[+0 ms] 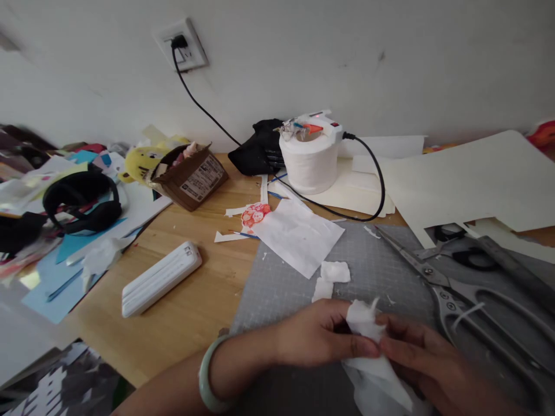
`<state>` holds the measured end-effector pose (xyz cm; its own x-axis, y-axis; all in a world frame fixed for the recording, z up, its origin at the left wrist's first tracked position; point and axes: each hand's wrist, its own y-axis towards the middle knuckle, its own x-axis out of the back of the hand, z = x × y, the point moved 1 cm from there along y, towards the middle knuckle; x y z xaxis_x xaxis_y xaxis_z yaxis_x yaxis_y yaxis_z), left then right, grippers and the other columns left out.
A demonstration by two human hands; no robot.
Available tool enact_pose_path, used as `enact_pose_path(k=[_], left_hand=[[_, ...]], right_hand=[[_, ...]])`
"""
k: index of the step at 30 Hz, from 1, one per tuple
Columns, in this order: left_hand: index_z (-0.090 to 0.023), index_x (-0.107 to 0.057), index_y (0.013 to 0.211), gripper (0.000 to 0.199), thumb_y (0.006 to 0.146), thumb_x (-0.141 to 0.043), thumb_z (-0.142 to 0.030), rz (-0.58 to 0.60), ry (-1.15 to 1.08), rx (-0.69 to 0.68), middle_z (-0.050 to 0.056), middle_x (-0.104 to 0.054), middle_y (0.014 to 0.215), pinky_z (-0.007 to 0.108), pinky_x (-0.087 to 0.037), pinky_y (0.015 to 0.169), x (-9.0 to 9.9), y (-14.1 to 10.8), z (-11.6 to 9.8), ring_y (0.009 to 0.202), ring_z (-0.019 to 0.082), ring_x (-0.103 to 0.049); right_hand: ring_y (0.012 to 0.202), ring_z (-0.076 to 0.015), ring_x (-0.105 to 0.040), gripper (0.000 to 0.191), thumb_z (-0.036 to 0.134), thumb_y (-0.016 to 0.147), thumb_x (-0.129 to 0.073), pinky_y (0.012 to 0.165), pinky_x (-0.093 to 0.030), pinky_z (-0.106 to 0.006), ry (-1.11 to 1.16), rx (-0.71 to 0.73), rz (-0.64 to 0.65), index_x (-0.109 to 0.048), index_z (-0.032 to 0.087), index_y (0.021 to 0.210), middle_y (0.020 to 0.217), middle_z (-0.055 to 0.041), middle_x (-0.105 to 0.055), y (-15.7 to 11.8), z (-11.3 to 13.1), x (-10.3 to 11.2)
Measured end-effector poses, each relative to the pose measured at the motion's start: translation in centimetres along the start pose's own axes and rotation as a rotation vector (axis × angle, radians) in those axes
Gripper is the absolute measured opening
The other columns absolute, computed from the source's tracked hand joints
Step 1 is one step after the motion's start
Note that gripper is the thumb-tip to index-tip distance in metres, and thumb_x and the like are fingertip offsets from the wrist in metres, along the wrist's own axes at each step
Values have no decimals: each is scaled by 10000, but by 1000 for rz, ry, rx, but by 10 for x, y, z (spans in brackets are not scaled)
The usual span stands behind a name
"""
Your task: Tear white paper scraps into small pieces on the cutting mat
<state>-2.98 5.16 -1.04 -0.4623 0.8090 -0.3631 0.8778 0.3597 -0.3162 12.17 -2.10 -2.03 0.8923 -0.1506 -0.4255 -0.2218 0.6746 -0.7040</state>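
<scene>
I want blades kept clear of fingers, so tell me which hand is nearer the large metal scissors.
Right hand: just left of the large metal scissors. The left hand is farther left, across the white tissue that both hands hold.

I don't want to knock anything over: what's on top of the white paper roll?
On the white paper roll sits what looks like a white glue gun, with tangled bits near its orange tip. The surface beneath them is hidden.

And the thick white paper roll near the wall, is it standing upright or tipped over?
Upright: the thick white paper roll stands on one flat end, and its round hole faces upward.
</scene>
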Motion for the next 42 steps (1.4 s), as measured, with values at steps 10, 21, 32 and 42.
enact_pose_path(k=[10, 21, 32, 42], left_hand=[[-138, -558, 840, 421, 681, -614, -523, 86, -73, 49, 33, -561, 822, 246, -385, 731, -2, -1, 0, 762, 128, -487], [-117, -586, 769, 410, 620, -690, -485, 193, -237, 79, -5, -518, 755, 216, -371, 692, 4, -8, 0, 678, 83, -467], [-121, -575, 855, 407, 602, -733, -398, -25, -263, 50, 19, -564, 811, 220, -382, 689, 3, -3, 0, 726, 102, -506], [-110, -553, 802, 375, 714, -611, -469, -35, -200, -2, 11, -541, 736, 213, -377, 664, 2, 0, 4, 669, 83, -492]], right_hand=[[676, -152, -556, 263, 357, 610, -748, 635, -423, -254, 52, -13, 145, -650, 163, 759, 711, -26, -602, 0, -2, 0], [567, -110, -452, 378, 453, 510, -785, 624, -410, -245, 185, -20, 230, -551, 171, 603, 584, 23, -485, -3, -2, 2], [659, -180, -555, 320, 450, 565, -751, 683, -457, -306, 15, -6, 9, -599, 186, 664, 636, -16, -557, -4, 2, -1], [563, -116, -522, 218, 367, 585, -754, 562, -435, -221, 111, 14, -4, -665, 186, 668, 607, -1, -581, -1, 2, -5]])
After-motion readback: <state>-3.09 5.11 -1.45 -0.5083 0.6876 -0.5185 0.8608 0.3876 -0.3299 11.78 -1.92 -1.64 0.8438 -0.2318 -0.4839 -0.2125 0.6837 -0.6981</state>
